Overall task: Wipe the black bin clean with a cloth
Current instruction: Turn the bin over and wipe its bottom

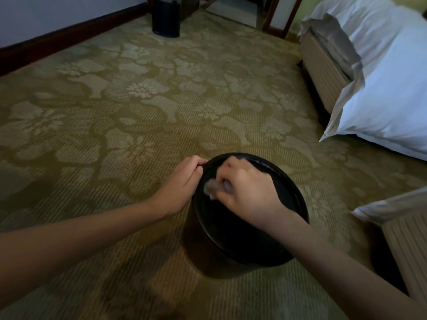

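Black bin (233, 241) on carpet (120, 107) — left hand (184, 181) clasps its rim, right hand (250, 192) clutches a pale cloth (210, 188) against it.

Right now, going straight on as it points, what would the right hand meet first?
The right hand, holding the cloth, would probably meet the bin's rim beside the left hand; depth unclear.

One black bin (231, 245) nearby, one far bin (165, 21), one cloth (210, 188), two hands (184, 181) (249, 192), two beds (381, 65) (406, 229).
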`<action>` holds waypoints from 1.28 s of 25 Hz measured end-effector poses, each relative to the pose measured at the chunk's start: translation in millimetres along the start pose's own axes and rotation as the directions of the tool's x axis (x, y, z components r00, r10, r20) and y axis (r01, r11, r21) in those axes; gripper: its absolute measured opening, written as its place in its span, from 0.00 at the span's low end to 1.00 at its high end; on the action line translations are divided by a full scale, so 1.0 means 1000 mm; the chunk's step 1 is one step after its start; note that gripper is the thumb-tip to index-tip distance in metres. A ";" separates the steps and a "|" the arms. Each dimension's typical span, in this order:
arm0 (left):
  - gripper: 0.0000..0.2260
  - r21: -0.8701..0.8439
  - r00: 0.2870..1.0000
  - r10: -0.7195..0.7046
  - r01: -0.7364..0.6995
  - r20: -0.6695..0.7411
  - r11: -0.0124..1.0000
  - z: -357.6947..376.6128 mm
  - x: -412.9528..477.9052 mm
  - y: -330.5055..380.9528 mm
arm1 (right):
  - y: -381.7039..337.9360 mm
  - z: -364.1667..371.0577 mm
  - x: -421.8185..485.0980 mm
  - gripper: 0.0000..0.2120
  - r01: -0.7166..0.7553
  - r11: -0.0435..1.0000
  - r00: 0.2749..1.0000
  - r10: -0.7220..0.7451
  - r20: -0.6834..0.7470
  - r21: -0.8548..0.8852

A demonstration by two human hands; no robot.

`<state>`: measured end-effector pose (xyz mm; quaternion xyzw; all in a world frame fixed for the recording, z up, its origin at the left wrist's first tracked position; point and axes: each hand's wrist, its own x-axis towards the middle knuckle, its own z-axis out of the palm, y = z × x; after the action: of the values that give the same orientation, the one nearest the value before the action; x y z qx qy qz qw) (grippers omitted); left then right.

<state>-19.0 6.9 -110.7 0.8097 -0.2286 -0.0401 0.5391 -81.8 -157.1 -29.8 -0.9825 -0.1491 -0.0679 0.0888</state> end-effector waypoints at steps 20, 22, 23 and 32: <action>0.11 -0.075 0.999 -0.025 0.028 0.037 0.997 0.000 -0.006 0.006 | -0.006 -0.015 -0.073 0.15 0.022 0.973 0.986 -0.059 0.155 0.230; 0.11 -0.087 0.999 -0.019 0.021 0.030 0.996 0.000 -0.009 0.006 | -0.003 -0.016 -0.072 0.14 0.003 0.966 0.981 -0.053 0.188 0.258; 0.10 -0.075 1.000 -0.013 0.015 0.021 0.997 0.001 -0.010 0.007 | -0.001 -0.015 -0.059 0.13 0.009 0.970 0.983 -0.053 0.178 0.244; 0.09 -0.041 1.000 -0.001 0.001 0.008 0.999 -0.001 -0.003 0.007 | 0.014 0.012 0.027 0.10 -0.140 0.990 0.987 0.137 -0.079 -0.022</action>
<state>-23.9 6.7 -104.6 0.7984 -0.2294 -0.0483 0.5547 -51.2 -160.2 -39.6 -0.9882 -0.0760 -0.1016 0.0856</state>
